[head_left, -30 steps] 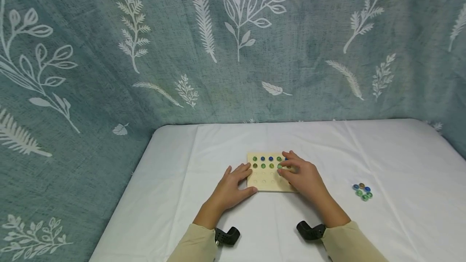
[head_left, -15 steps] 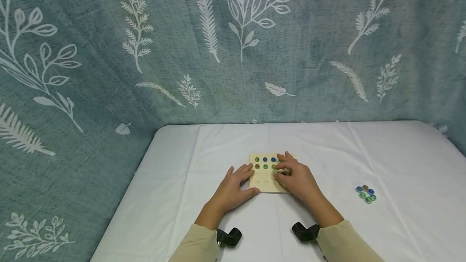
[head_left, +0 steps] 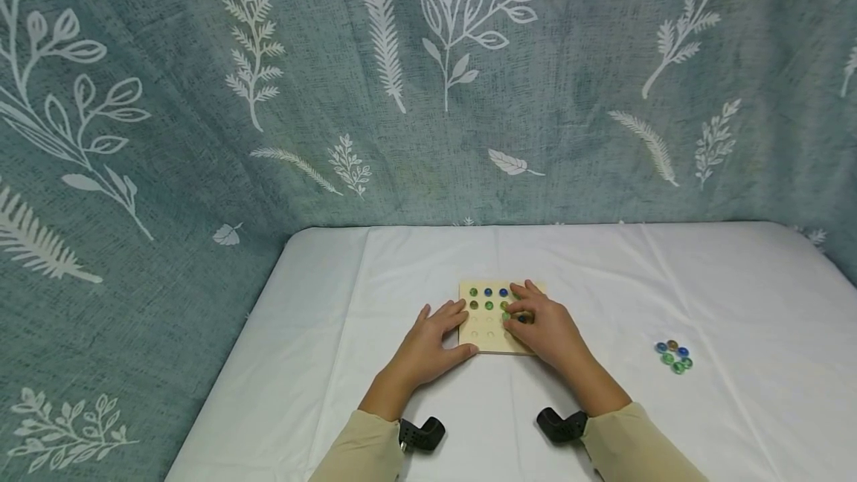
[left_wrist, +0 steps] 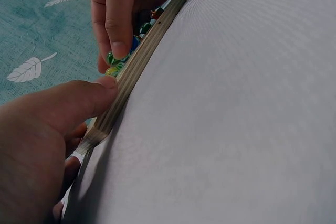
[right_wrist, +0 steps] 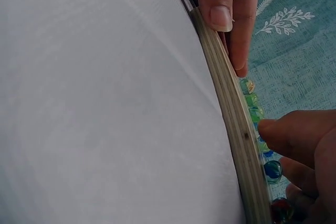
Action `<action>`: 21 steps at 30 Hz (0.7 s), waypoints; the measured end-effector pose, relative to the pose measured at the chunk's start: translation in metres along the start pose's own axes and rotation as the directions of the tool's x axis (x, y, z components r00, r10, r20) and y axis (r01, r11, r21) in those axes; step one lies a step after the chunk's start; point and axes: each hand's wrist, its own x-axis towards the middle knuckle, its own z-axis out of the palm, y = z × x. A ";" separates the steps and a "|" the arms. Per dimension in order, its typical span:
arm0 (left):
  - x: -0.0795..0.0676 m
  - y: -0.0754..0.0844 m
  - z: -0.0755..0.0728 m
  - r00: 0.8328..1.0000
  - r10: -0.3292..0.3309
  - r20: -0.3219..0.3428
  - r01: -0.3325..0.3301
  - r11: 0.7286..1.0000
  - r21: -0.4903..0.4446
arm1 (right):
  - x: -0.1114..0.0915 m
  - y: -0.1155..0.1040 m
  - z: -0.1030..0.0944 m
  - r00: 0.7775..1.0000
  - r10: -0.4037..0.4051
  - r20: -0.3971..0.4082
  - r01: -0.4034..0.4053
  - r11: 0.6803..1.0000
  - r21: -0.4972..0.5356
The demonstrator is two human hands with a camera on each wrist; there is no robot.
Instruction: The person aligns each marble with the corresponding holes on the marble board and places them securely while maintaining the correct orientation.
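A pale wooden board point(head_left: 498, 344) with rows of round hollows lies on the white table. Green, blue and brownish glass marbles point(head_left: 489, 306) fill hollows in its two far rows. My left hand point(head_left: 428, 344) rests at the board's left side, thumb along the front edge and extended fingers on the left edge. Between thumb and index finger, my right hand point(head_left: 545, 326) pinches a green marble point(head_left: 506, 316) low over the third row. A dark marble point(head_left: 521, 319) shows just under that hand, which hides much of the board's right part. In the right wrist view, a blue-green marble point(right_wrist: 273, 171) sits along the edge.
A loose cluster of several blue, green and amber marbles point(head_left: 678, 367) lies to the right on the white tablecloth point(head_left: 589, 266). Behind the table hangs a teal leaf-patterned curtain point(head_left: 402, 162). Black wrist devices point(head_left: 423, 434) stick out from both cuffs.
My right hand has shifted a little left over the board with the green marble, uncovering the dark marble beside it. The left hand stays at the board's left side.
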 end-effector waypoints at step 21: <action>-0.001 0.001 0.000 1.000 -0.003 0.001 0.003 1.000 0.000 | -0.001 -0.002 0.001 1.000 -0.021 0.008 0.022 0.999 -0.047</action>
